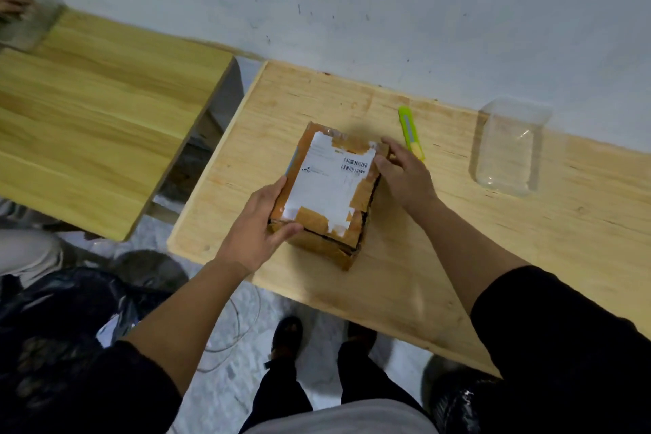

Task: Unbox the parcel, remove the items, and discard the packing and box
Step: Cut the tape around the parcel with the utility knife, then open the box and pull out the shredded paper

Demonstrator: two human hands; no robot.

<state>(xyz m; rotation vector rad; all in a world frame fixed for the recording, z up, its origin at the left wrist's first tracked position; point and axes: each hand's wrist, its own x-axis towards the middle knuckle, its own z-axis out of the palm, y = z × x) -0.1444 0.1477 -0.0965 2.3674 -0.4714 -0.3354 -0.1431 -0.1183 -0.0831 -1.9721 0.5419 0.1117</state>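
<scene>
A brown cardboard parcel (329,187) with a torn white shipping label and brown tape sits on the light wooden table (440,240). My left hand (260,222) grips its near left corner, thumb on the front edge. My right hand (405,174) presses against the parcel's far right side, fingers spread along the edge. The box's flaps look closed, with dark gaps along the right side.
A green utility knife (410,132) lies just beyond my right hand. A clear plastic container (507,146) stands to the right. A second wooden table (98,116) is at left, where another person's hand (14,0) holds a blurred object. Black bags (70,310) lie on the floor.
</scene>
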